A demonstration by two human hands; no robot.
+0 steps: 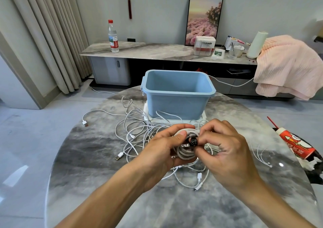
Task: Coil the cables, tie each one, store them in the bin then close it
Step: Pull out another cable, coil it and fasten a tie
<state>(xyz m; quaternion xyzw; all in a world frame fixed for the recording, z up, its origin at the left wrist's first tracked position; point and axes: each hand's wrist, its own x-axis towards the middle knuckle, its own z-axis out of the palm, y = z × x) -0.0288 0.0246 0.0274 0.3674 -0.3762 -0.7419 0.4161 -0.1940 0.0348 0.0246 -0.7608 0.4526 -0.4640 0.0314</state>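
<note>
Just in front of the pale blue rectangular plastic bin [176,103], the person holds a coiled grey-white cable bundle [185,151] above the round grey marble-patterned table [87,157]. The left hand [162,150] cradles the coil from below, thumb laid over the top loops, presumably so the turns cannot spring apart. The right hand [225,150] pinches a short black strap with white print [193,141] against the coil's upper side; it looks like the tie being wrapped or fastened, so this seems to be the tying step for a first cable.

The bin stands open, and what can be seen of its inside shows no cables; its floor near the front wall is hidden. It rests on a flat white slab [174,120], which I take to be the lid, parked beneath until closing time.

Left of the bin and in front of it, a tangle of thin white charging cables [138,131] sprawls loose across the table, plugs pointing every way, still to be coiled. Right of the bin, at the table's edge, lies a red and white printed packet [295,145].
</note>
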